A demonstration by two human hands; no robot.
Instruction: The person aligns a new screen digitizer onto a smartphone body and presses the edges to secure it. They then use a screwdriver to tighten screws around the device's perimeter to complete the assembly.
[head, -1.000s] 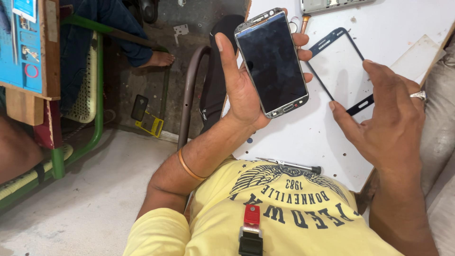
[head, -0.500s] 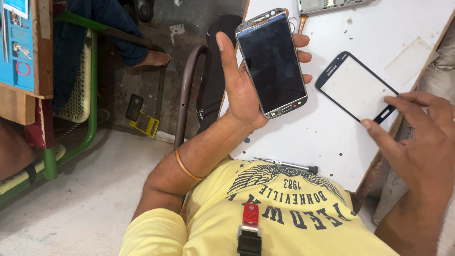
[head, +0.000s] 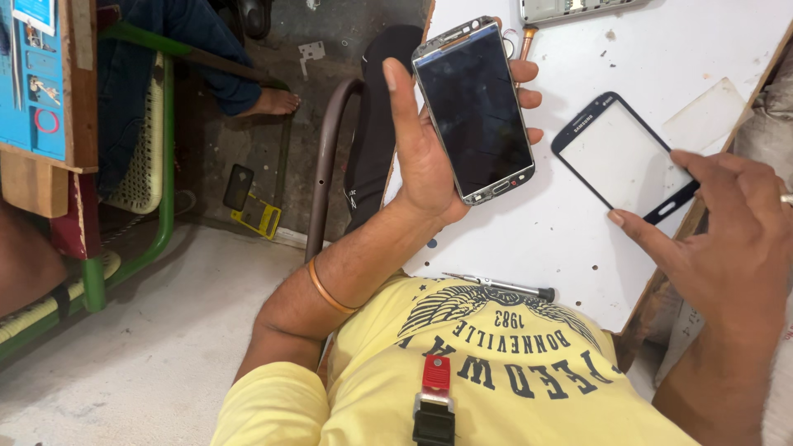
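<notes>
My left hand (head: 421,157) holds a smartphone (head: 475,107) upright above the white table (head: 537,239), its dark screen facing me, thumb along its left edge and fingers behind its right edge. A loose black-rimmed glass front panel (head: 619,157) lies flat on the table just right of the phone. My right hand (head: 719,239) reaches in from the right, with the index finger on the panel's right corner and the thumb tip at its near edge, pinching that corner.
A thin screwdriver (head: 496,287) lies at the table's near edge by my yellow shirt. A grey phone frame (head: 578,8) and an orange-handled tool (head: 524,37) lie at the far edge. A clear film (head: 710,111) rests right of the panel. Left stand a brown chair (head: 326,157), a green bench (head: 165,165) and another person's foot (head: 268,103).
My right hand pulled back from over the glass panel to its right corner. The panel slid right and nearer to me. The phone in my left hand stayed put.
</notes>
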